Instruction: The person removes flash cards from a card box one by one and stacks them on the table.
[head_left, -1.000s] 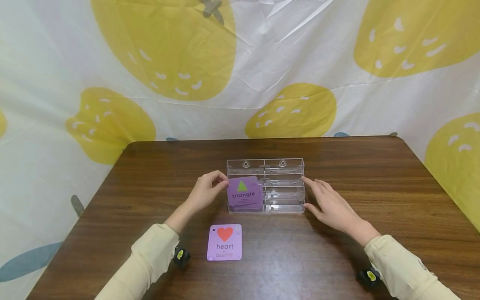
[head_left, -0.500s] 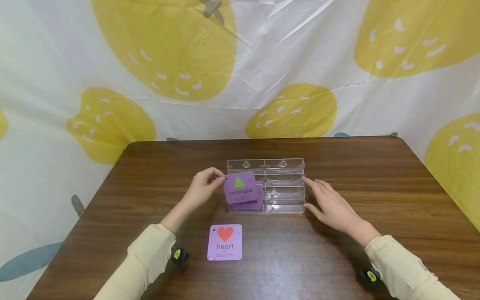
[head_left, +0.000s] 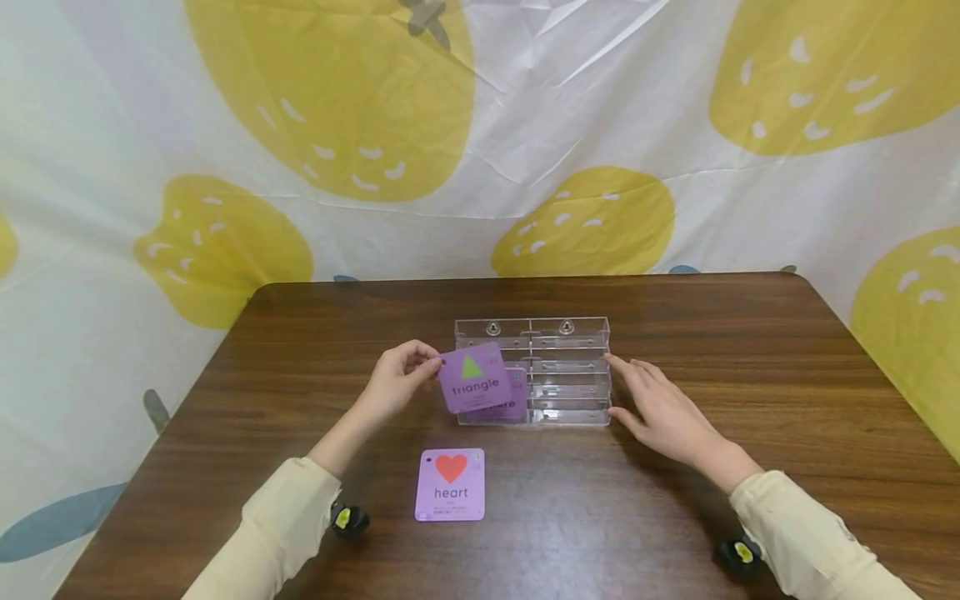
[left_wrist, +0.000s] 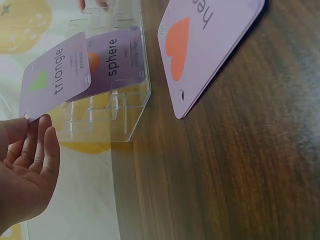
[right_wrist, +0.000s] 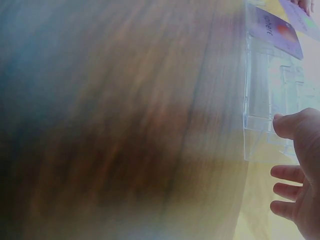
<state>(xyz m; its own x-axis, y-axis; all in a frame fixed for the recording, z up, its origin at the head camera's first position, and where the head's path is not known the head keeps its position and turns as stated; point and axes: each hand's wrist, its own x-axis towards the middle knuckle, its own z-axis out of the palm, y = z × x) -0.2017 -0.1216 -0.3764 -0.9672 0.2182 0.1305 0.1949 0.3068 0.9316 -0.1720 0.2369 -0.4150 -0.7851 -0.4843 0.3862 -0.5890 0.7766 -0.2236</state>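
My left hand (head_left: pixel 399 379) pinches the upper left corner of a purple triangle card (head_left: pixel 474 377) between thumb and fingers. The card is tilted and overlaps the left side of a clear tiered card holder (head_left: pixel 568 379) in the head view. Behind it a purple sphere card (left_wrist: pixel 112 60) stands in the holder's front left pocket, partly hidden. My right hand (head_left: pixel 663 408) touches the holder's right side, thumb and fingers stretched out. On the table before the holder lies a purple heart card (head_left: pixel 450 485); the left wrist view suggests a small stack there.
The brown wooden table (head_left: pixel 585 517) runs back to a white curtain (head_left: pixel 390 233) printed with yellow lemons. The holder has two columns of stepped pockets, and its right column shows no cards.
My left hand has drawn the triangle card left and a little up from the holder, tilting it more and uncovering part of the sphere card. The right hand stays in place.
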